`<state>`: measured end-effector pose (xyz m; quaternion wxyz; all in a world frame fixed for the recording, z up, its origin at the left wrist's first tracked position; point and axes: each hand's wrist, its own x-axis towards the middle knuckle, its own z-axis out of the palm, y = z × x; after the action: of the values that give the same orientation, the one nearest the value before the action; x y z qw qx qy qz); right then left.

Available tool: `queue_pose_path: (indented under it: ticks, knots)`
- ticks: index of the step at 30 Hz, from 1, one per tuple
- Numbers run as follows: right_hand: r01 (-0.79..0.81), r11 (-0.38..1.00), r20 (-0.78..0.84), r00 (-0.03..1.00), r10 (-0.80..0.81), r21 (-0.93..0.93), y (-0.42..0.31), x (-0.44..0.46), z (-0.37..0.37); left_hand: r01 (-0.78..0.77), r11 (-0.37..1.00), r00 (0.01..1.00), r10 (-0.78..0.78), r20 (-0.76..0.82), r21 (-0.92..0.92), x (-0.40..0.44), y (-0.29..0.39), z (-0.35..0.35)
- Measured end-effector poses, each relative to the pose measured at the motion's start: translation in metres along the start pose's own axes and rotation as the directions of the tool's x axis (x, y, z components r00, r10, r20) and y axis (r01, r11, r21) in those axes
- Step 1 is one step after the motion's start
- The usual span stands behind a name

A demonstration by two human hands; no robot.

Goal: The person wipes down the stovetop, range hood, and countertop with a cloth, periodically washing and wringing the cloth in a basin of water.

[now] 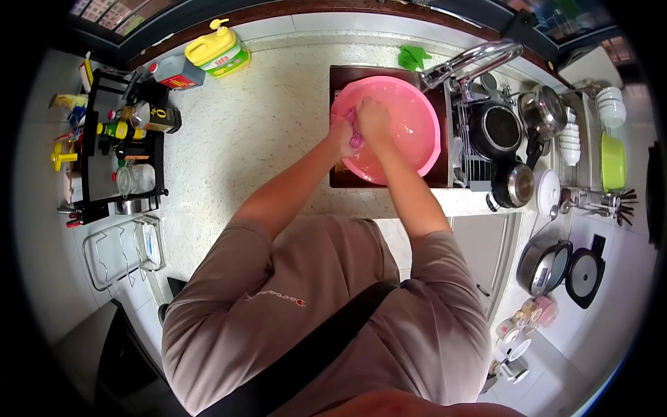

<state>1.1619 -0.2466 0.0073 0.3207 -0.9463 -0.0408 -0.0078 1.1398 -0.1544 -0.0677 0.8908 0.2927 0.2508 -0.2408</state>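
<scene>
A pink basin (pixel 432 142) sits in the sink, with what looks like water in it. Over its left side, both hands are close together on a small purple cloth (pixel 356 138). My left hand (pixel 340 137) is closed around the cloth's lower left part. Just up and to the right, my right hand (pixel 374 118) has its fingers curled down against the same cloth. Most of the cloth is covered by the hands, and the fingertips are hard to make out.
A chrome faucet (pixel 479 57) arches over the sink's upper right corner, near a green cloth (pixel 414 58). Pans (pixel 495 131) and pots crowd the rack to the right. Bottles and a yellow jug (pixel 217 52) stand at the left, beside a black shelf (pixel 95 149).
</scene>
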Motion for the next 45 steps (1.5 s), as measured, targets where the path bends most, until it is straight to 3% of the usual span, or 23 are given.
queue_pose_path:
  ticks: [1, 2, 4, 5, 7, 9, 10, 12, 13, 15, 16, 18, 20, 21, 23, 24, 26, 34, 37, 40, 42, 44, 45]
  knots:
    - [0.023, 0.983, 0.026, 0.999, -0.018, -0.185, 0.022, 0.009, 0.011, 0.012, 0.999, 0.990, -0.017, -0.138, -0.039, -0.011, -0.001, 0.014]
    - [0.014, 0.983, 0.030, 1.000, -0.008, -0.181, 0.034, 0.010, 0.021, 0.021, 0.999, 0.989, -0.026, -0.144, -0.037, -0.020, 0.006, 0.023]
    - [-0.114, 0.985, -0.055, 0.993, 0.107, -0.133, 0.050, 0.014, 0.038, 0.098, 0.923, 0.977, -0.018, -0.213, 0.373, -0.031, 0.020, 0.030]
    - [-0.101, 0.986, -0.037, 0.995, 0.097, -0.133, 0.058, 0.015, 0.044, 0.095, 0.928, 0.974, -0.012, -0.226, 0.360, -0.023, 0.017, 0.016]
    - [-0.139, 0.990, -0.013, 0.990, 0.139, -0.011, 0.070, 0.020, 0.053, -0.007, 0.991, 0.986, 0.029, -0.165, 0.133, -0.003, 0.017, -0.022]
    - [-0.345, 0.937, 0.079, 0.937, 0.341, 0.047, 0.077, 0.025, 0.056, -0.021, 0.976, 0.964, 0.077, -0.254, 0.215, -0.017, 0.033, -0.046]
    - [-0.328, 0.944, 0.100, 0.941, 0.322, 0.048, 0.073, 0.025, 0.061, -0.005, 0.955, 0.941, 0.105, -0.321, 0.297, -0.030, 0.040, -0.056]
    - [-0.403, 0.801, -0.015, 0.890, 0.456, 0.442, 0.062, 0.029, 0.071, -0.027, 0.974, 0.914, 0.116, -0.389, 0.226, -0.055, 0.058, -0.075]
    - [-0.392, 0.807, 0.001, 0.900, 0.436, 0.441, 0.047, 0.029, 0.074, -0.043, 0.980, 0.899, 0.123, -0.420, 0.195, -0.068, 0.066, -0.087]
    - [-0.126, 0.941, 0.023, 0.992, 0.125, 0.313, 0.015, 0.020, 0.075, -0.073, 0.986, 0.875, 0.136, -0.464, 0.152, -0.099, 0.081, -0.112]
    - [-0.110, 0.943, 0.040, 0.994, 0.103, 0.314, -0.009, 0.011, 0.074, -0.101, 0.977, 0.862, 0.180, -0.473, 0.187, -0.115, 0.088, -0.124]
    - [0.087, 0.877, 0.090, 0.985, -0.147, 0.473, -0.063, -0.014, 0.078, -0.146, 0.966, 0.835, 0.235, -0.498, 0.211, -0.145, 0.104, -0.149]
    - [0.228, 0.931, 0.367, 0.871, -0.326, 0.286, -0.087, -0.035, 0.101, -0.146, 0.938, 0.771, 0.306, -0.558, 0.313, -0.173, 0.115, -0.171]
    - [0.240, 0.926, 0.378, 0.860, -0.342, 0.292, -0.094, -0.050, 0.116, -0.158, 0.939, 0.761, 0.312, -0.569, 0.304, -0.182, 0.116, -0.189]
    - [0.747, 0.665, 0.236, 0.648, -0.724, -0.011, -0.100, -0.078, 0.153, -0.257, 0.921, 0.701, 0.386, -0.600, 0.292, -0.195, 0.113, -0.225]
    - [0.755, 0.656, 0.241, 0.636, -0.733, 0.001, -0.102, -0.082, 0.170, -0.265, 0.921, 0.690, 0.389, -0.610, 0.287, -0.207, 0.116, -0.230]
    - [0.587, 0.785, 0.265, 0.803, -0.533, -0.199, -0.107, -0.089, 0.198, -0.263, 0.923, 0.662, 0.385, -0.643, 0.282, -0.235, 0.116, -0.234]
    - [0.793, 0.609, 0.332, 0.574, -0.749, 0.005, -0.187, -0.035, 0.285, -0.369, 0.896, 0.565, 0.427, -0.706, 0.247, -0.296, 0.095, -0.273]
    - [0.818, 0.571, 0.313, 0.562, -0.765, -0.072, -0.221, -0.006, 0.330, -0.331, 0.909, 0.557, 0.405, -0.725, 0.254, -0.303, 0.092, -0.285]
    - [0.787, 0.615, 0.231, 0.590, -0.773, 0.048, -0.216, 0.003, 0.330, -0.294, 0.914, 0.575, 0.401, -0.713, 0.278, -0.306, 0.096, -0.284]
    - [0.692, 0.652, 0.351, 0.721, -0.598, -0.311, -0.200, 0.021, 0.293, -0.306, 0.910, 0.580, 0.412, -0.703, 0.281, -0.307, 0.100, -0.284]
    - [0.622, 0.611, 0.271, 0.775, -0.571, -0.490, -0.139, 0.059, 0.293, -0.317, 0.903, 0.612, 0.429, -0.664, 0.291, -0.308, 0.100, -0.286]
    - [0.505, 0.713, 0.296, 0.863, -0.409, -0.487, -0.135, 0.065, 0.263, -0.320, 0.901, 0.613, 0.433, -0.661, 0.293, -0.308, 0.101, -0.286]
